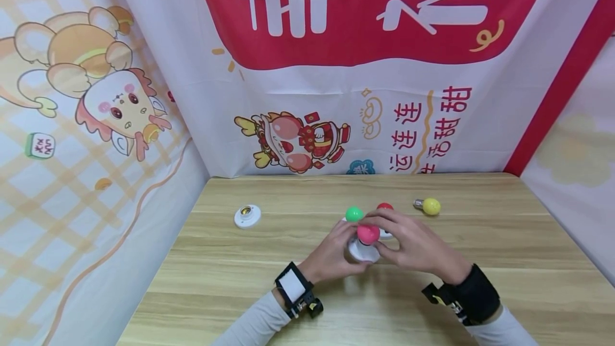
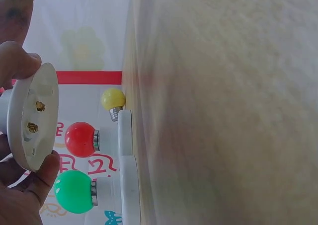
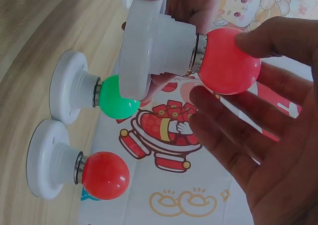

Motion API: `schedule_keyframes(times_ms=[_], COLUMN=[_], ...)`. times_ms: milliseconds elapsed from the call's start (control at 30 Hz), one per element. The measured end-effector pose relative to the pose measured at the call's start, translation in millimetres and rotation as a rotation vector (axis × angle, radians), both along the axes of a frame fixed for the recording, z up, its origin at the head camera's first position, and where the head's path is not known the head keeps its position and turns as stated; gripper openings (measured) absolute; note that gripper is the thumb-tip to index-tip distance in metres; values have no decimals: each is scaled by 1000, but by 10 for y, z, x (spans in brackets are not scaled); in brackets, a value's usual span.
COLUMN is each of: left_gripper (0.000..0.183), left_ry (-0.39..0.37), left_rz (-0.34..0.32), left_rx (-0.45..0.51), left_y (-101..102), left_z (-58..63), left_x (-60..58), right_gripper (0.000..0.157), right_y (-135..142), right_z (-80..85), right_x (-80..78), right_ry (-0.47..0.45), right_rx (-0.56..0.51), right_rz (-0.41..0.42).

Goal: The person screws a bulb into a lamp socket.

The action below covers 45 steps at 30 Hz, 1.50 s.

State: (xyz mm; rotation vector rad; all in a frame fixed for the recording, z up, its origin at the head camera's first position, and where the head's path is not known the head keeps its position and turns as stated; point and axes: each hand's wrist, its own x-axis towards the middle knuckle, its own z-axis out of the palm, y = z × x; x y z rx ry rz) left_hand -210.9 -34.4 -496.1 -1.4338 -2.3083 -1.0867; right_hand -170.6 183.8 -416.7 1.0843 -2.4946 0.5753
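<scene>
My left hand point(image 1: 336, 252) grips a round white lamp socket point(image 1: 360, 251) by the rim of its base, lifted off the table. In the left wrist view the socket's underside point(image 2: 45, 93) shows two brass terminals. A pinkish-red bulb point(image 3: 228, 61) sits in the socket, its metal collar partly visible at the mouth. My right hand point(image 1: 408, 239) holds this bulb, thumb on one side and fingers round the other. Just behind, a green bulb point(image 3: 117, 98) and another red bulb point(image 3: 105, 175) stand upright in white sockets placed side by side on the table.
At the table's left lies a white socket point(image 1: 247, 217) without a bulb. A yellow bulb point(image 1: 431, 206) rests on its side at the back right. Printed cloth point(image 1: 298, 84) hangs behind the wooden table point(image 1: 216, 282) and along both sides.
</scene>
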Motion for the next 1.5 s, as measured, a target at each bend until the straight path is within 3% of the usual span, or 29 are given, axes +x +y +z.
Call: schedule_keyframes(times_ms=[333,533,867,1067,1500], left_gripper=[74,76,79,81,79], left_ry=[7,4,7,-11,-3], left_rz=[4,4,1,-10,7], left_rx=[-7,-9,-3,0,-14], left_y=[13,13,-10,-9,12], left_z=[21,16,26,26,38], left_x=[22,26,12,21,59], right_gripper=[44,54,68,61,46], right_y=[-12,2,48,44,30], right_z=[-13,-19,36,24,-4], right_x=[-7,-5,14,15,-16], right_ry=[40,3,-78,-68,-21], right_rx=[-17,-14,-8,-11,-35], right_rz=[-75,-84,59,61,-15])
